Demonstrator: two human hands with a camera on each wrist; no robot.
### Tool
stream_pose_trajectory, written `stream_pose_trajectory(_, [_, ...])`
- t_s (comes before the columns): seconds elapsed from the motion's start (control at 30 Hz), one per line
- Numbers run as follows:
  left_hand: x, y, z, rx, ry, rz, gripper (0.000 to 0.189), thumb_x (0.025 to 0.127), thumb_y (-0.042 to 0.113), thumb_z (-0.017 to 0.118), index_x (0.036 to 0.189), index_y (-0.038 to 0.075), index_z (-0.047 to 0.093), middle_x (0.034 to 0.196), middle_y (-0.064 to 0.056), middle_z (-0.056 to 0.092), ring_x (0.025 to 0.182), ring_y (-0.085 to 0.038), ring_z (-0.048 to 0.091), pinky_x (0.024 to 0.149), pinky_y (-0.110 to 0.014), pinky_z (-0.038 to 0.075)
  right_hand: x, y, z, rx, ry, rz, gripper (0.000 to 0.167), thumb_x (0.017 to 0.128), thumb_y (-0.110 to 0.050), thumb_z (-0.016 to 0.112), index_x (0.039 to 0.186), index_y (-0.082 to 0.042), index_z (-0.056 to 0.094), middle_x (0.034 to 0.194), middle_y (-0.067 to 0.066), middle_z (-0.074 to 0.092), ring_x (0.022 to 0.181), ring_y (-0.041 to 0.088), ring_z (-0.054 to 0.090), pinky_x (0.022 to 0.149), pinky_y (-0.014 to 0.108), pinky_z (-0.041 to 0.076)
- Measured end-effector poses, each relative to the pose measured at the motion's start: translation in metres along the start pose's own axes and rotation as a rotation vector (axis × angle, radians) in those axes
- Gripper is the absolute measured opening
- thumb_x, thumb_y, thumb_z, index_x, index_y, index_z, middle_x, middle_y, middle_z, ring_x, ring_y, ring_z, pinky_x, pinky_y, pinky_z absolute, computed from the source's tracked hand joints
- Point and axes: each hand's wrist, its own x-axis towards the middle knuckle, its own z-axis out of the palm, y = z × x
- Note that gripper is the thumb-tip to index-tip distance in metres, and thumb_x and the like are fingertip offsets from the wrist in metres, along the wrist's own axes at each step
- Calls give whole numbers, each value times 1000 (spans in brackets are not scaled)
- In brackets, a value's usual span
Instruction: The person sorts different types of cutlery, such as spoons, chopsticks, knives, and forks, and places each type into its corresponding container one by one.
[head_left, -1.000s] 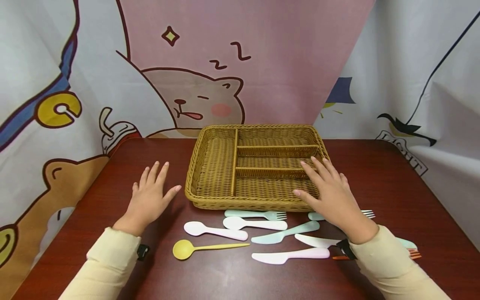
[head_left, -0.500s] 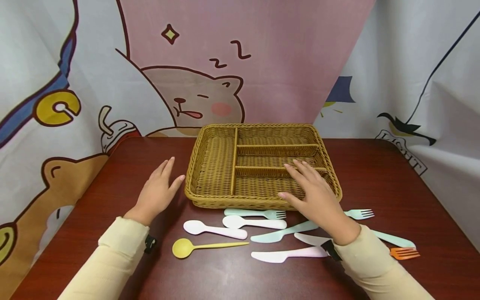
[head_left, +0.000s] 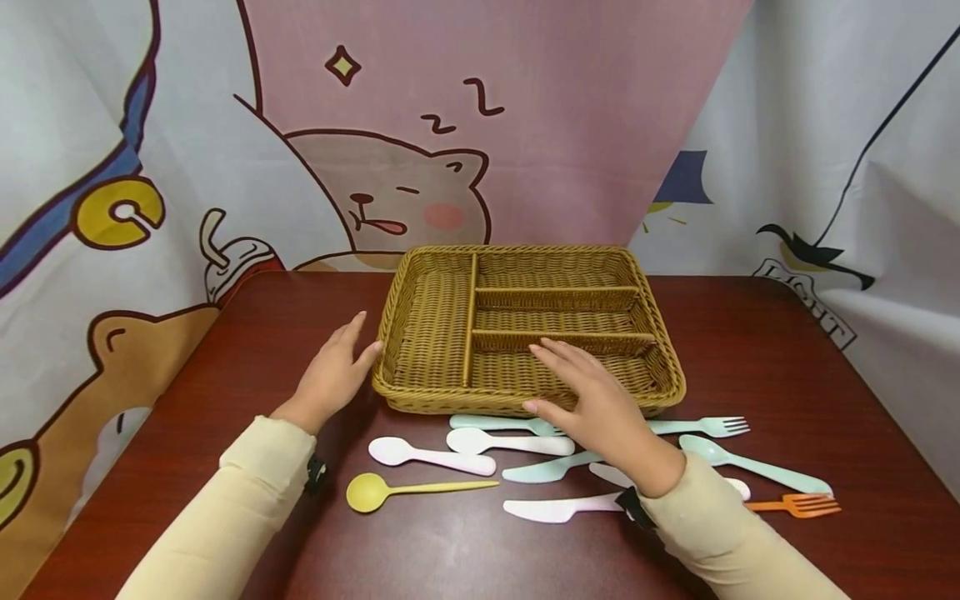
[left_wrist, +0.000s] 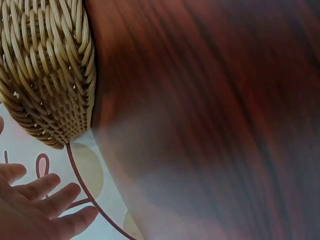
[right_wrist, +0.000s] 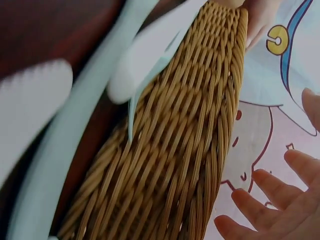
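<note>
A brown wicker tray with a divider making several compartments stands at the back of the table. My left hand is beside its left rim, fingers extended; whether the thumb touches the rim I cannot tell. Over the tray's front edge hovers my right hand, its fingers spread and holding nothing. In the left wrist view, the fingers stand apart from the wicker side. The right wrist view likewise has spread fingers off the wicker wall. Below the right hand lie a pale green knife and a white knife, partly covered.
In front of the tray lie two white spoons, a yellow spoon and a pale green fork. Farther right are another pale green fork, a pale green spoon and an orange fork. A printed cloth hangs behind.
My left hand has moved right, up to the tray's left side. The right hand has moved left and toward me, uncovering the pale green spoon and more of the orange fork. The tray stays put.
</note>
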Motion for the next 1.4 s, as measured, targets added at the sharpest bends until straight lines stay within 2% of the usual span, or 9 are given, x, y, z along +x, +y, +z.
stream_pose_trajectory(0.17, [5, 1, 3, -39, -10, -24, 68, 103, 38, 43, 156, 7, 15, 155, -26, 23, 141, -43, 24, 111, -59, 22, -1, -7, 6, 23, -4, -25, 70, 82, -36, 77, 143, -15, 50, 145, 8, 48, 134, 35, 41, 106, 57, 34])
stream_pose_trajectory(0.37, [11, 3, 6, -93, -18, -40, 67, 103, 37, 43, 156, 7, 14, 155, -26, 23, 142, -42, 23, 112, -58, 21, -2, -11, 14, 40, 31, -89, 65, 79, -31, 80, 137, -11, 57, 137, 9, 56, 126, 34, 50, 101, 53, 41])
stream_pose_trajectory(0.57, [18, 4, 9, -133, -23, -45, 67, 104, 37, 43, 155, 5, 15, 154, -26, 25, 142, -41, 23, 113, -56, 22, -7, -16, 17, 78, -6, -94, 58, 81, -27, 78, 133, -12, 60, 133, 8, 60, 123, 32, 54, 97, 51, 45])
stream_pose_trajectory(0.9, [25, 3, 15, -225, -29, -53, 64, 104, 34, 41, 155, 5, 15, 146, -24, 39, 133, -37, 40, 107, -53, 34, -12, -23, 31, 111, -25, -165, 51, 79, -26, 79, 126, -13, 66, 123, 4, 66, 115, 25, 61, 93, 42, 50])
stream_pose_trajectory(1.2, [29, 5, 20, -233, -38, -59, 62, 105, 30, 42, 155, 6, 16, 150, -23, 34, 135, -37, 38, 108, -53, 33, -11, -28, 42, 147, -86, -195, 44, 83, -25, 76, 124, -13, 68, 119, 2, 67, 111, 21, 63, 90, 38, 52])
stream_pose_trajectory(1.4, [29, 7, 19, -236, -36, -51, 62, 104, 28, 43, 155, 6, 16, 151, -22, 34, 136, -37, 37, 109, -53, 32, -6, -34, 47, 175, -155, -182, 39, 85, -22, 76, 122, -12, 69, 115, 1, 68, 107, 19, 64, 88, 34, 52])
